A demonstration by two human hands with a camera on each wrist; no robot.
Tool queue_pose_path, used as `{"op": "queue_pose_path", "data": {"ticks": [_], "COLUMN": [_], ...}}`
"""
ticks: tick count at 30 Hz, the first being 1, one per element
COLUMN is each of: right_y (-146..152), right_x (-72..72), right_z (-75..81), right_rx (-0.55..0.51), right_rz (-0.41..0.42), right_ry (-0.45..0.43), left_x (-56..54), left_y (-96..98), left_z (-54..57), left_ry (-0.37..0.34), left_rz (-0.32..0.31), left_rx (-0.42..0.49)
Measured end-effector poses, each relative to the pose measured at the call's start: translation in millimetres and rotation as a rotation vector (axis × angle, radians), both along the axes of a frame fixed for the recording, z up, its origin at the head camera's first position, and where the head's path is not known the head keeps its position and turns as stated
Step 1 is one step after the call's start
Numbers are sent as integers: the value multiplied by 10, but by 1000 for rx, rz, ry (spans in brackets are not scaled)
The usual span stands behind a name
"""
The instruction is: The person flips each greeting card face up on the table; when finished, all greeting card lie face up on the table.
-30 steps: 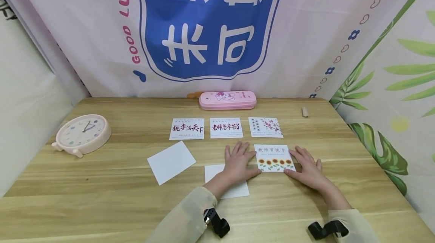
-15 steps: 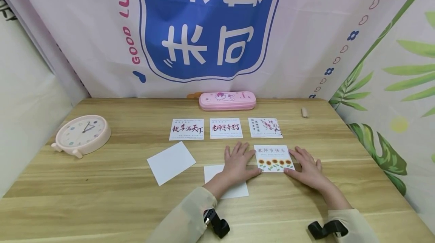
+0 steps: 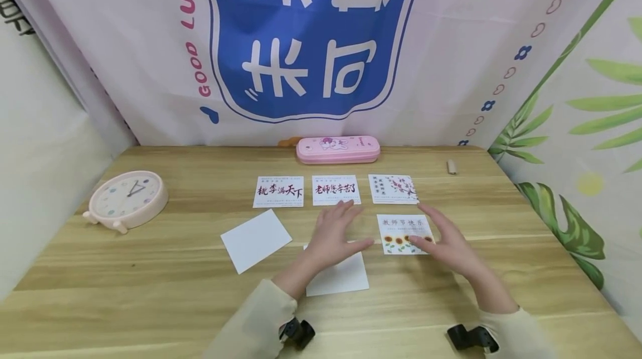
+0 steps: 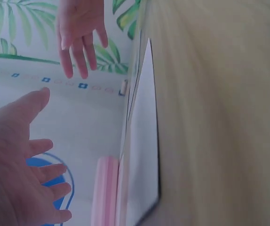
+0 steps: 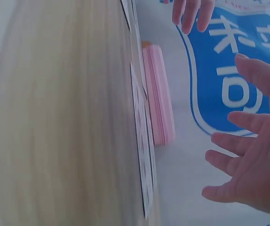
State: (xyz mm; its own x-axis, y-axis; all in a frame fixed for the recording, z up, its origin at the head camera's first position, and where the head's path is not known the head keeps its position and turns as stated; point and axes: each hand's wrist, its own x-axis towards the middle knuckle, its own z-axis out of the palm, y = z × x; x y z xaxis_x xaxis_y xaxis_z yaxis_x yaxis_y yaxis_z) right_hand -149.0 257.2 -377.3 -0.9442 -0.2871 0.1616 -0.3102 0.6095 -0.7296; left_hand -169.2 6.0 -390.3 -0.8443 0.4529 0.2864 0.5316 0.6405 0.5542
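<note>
A card with printed sunflowers (image 3: 393,228) lies flat on the table, right of centre. My right hand (image 3: 453,247) is raised above its right side, thumb over the sunflowers, fingers spread and holding nothing. To the left, my left hand (image 3: 328,239) hovers over a blank white card (image 3: 346,278) and covers part of it. Both wrist views show the hands off the table: the left palm (image 4: 8,165) and the right palm (image 5: 262,160) have loosely spread fingers. A second blank card (image 3: 256,241) lies at an angle further left.
Behind these, a row holds two cards with red writing, the left one (image 3: 278,192) and the middle one (image 3: 336,189), and a blossom card (image 3: 393,189). A pink pencil case (image 3: 338,149) stands at the back. A clock (image 3: 127,200) lies left; a small beige piece (image 3: 452,166) lies back right.
Both hands have let go of the sunflower card's edges and lifted off the table. The left hand has moved left, away from the card. The card lies where it was.
</note>
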Motion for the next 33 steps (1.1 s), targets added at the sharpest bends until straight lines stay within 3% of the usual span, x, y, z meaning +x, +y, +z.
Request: {"op": "queue_pose_path", "data": {"ticks": [6,10,15,19,23,27,33], "right_y": [-328,-501,-637,-714,-772,-808,-805], "right_x": [64,73,61,58,72,85,81], "right_z": [26,-37,-133,-228,-331,-393,-426], "right_rx": [-53,-54,-34,30,161,274,327], "right_rz": [64,123,153,193,241,237,241], "right_ry": [10,-16,-10,45,63,83,99], "left_x": [143,231,296,325,364,387,384], "left_y": [-370,-568,-722,-793,-827,-853,-889], "left_z": [70,67,-7,-111,-225,-318,-335], "left_ry": [24,30,-11,-36,-20,22,-1], "left_rz": [47,52,86,105,111,101,60], "left_rx": [89,96,84,66,16,-74,-186]}}
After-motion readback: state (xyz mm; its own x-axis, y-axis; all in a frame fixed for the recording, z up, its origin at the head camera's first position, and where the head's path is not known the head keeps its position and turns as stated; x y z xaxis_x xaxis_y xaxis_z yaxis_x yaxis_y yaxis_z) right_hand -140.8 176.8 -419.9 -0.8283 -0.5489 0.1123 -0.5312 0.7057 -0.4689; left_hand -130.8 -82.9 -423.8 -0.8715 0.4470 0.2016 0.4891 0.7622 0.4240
